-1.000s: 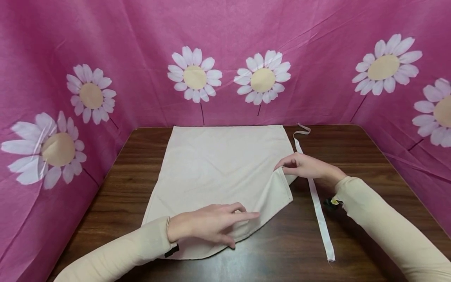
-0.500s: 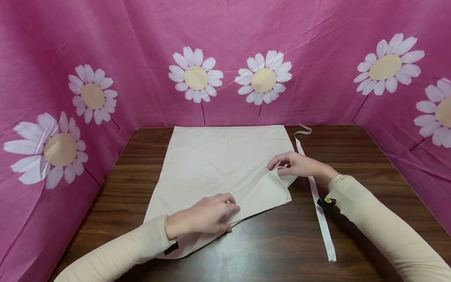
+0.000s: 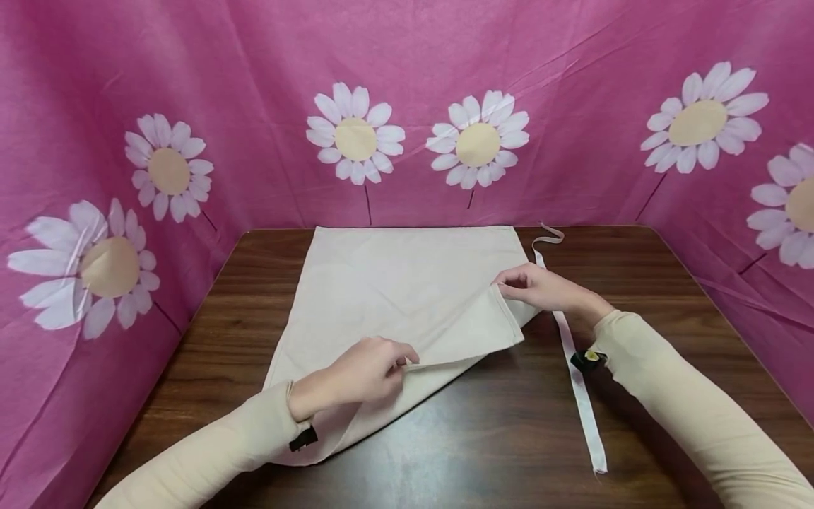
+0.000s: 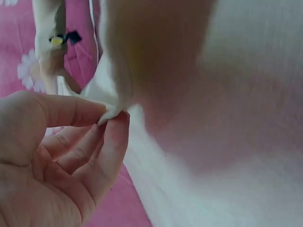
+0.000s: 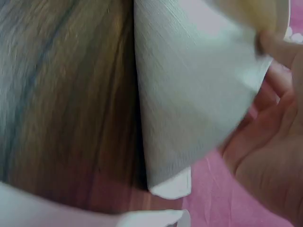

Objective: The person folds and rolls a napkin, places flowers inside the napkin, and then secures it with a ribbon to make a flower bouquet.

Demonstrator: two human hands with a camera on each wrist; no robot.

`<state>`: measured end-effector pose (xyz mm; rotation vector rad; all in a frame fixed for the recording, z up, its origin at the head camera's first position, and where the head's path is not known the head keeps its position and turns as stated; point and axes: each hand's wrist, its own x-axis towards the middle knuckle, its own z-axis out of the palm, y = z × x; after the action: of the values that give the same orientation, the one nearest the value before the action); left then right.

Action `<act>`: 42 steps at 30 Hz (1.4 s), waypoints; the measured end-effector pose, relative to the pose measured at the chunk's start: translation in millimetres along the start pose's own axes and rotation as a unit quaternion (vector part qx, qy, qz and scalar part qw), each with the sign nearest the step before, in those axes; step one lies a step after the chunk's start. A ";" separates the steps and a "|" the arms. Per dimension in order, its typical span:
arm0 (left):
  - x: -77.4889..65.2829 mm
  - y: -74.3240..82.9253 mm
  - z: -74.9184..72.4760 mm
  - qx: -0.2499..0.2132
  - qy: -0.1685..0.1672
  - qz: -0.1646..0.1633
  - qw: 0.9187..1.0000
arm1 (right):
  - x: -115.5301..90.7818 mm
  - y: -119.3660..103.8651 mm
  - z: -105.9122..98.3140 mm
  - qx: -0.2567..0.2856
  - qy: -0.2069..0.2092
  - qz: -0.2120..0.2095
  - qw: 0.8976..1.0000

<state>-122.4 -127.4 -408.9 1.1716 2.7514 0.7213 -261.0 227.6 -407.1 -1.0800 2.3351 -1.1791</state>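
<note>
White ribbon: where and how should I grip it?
Best pinched, I'd judge, at its curled far end, coming from the right, opposite the cloth. That loop seems to stand off the table, while the near stretch lies flat; the right hand covers part between.

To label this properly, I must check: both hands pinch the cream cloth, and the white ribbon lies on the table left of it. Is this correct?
Not quite: the head view shows the white ribbon lying right of the cream cloth. The left hand and right hand do pinch the cloth.
</note>
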 end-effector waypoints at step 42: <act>78.7 -41.3 -16.3 0.043 0.032 -0.110 0.992 | 32.6 -4.9 16.1 -0.027 0.069 0.149 0.986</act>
<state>-209.5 -103.9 -403.3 0.8517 2.9292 0.6304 -271.3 192.6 -411.2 -0.6501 2.5362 -1.1133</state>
